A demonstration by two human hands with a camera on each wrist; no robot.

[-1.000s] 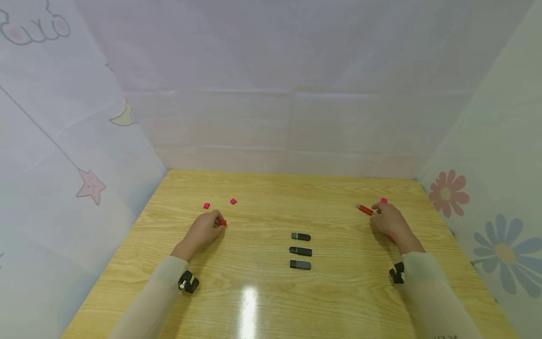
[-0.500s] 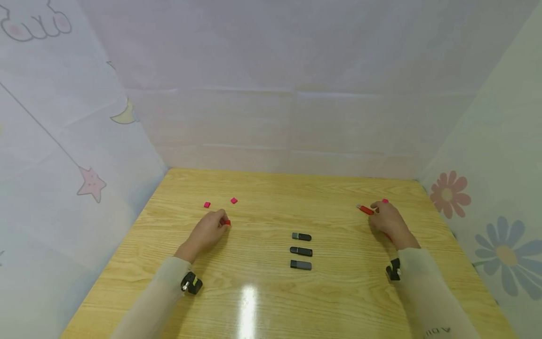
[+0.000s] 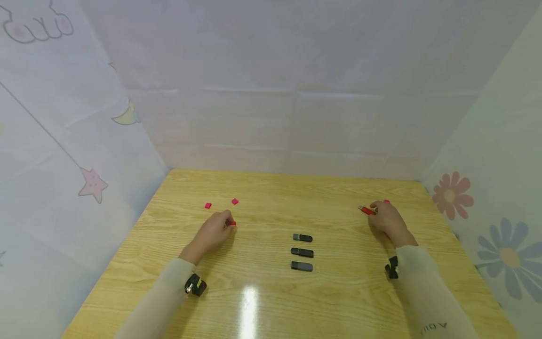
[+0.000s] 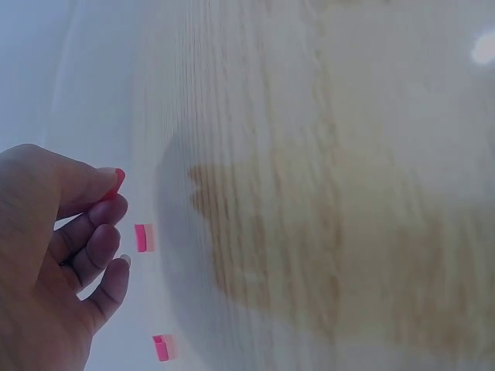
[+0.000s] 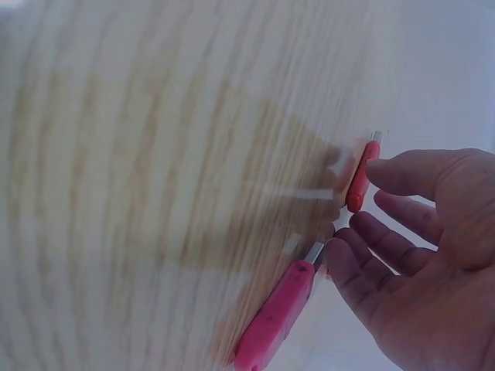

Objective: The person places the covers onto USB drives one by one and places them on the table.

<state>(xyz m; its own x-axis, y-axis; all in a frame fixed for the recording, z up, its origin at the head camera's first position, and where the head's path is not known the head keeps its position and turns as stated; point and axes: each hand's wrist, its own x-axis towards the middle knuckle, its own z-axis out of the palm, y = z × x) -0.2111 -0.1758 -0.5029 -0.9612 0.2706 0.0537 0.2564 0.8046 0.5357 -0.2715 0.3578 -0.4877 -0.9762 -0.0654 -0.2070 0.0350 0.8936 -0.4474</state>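
My left hand point(image 3: 213, 230) pinches a small red cap point(image 4: 117, 184) between thumb and fingertips, over the left half of the table. Just beyond it lie two small pink caps point(image 3: 208, 205) point(image 3: 235, 201). At the right, my right hand point(image 3: 387, 220) reaches to a red USB stick point(image 3: 366, 210) with a metal plug. In the right wrist view the thumb tip overlaps the stick's side, while the other fingers are loosely bent below it. A pink USB stick point(image 5: 274, 321) lies nearer the wrist, mostly hidden by the hand in the head view.
Three dark USB sticks point(image 3: 302, 238) point(image 3: 302, 253) point(image 3: 302, 266) lie in a column mid-table. Another pink piece point(image 3: 386, 201) shows just past the right hand. Printed cloth walls point(image 3: 271, 127) border the wooden table point(image 3: 271, 301) at the back and both sides.
My left hand has moved right with the red cap. My right hand has shifted slightly left, closer to the red USB stick, which stays in place.
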